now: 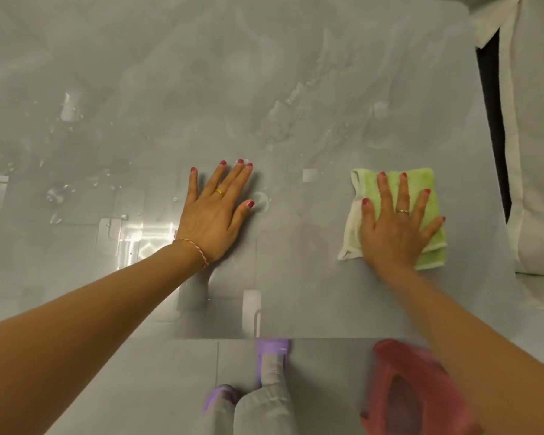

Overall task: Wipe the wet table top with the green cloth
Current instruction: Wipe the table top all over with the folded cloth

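Note:
A glass table top (296, 73) fills the view, with water streaks and drops across its middle and left. The folded green cloth (421, 186) lies flat on the table at the right. My right hand (393, 227) presses down on it with fingers spread, palm covering its near half. My left hand (215, 211) rests flat on the bare glass at the centre, fingers spread, holding nothing. A wet patch (283, 127) lies just beyond my left hand's fingertips.
The table's right edge (484, 152) runs close to the cloth, with a pale upholstered seat (534, 152) beyond it. Below the near edge are my feet in purple slippers (272, 350) and a red plastic bag (402, 387) on the floor.

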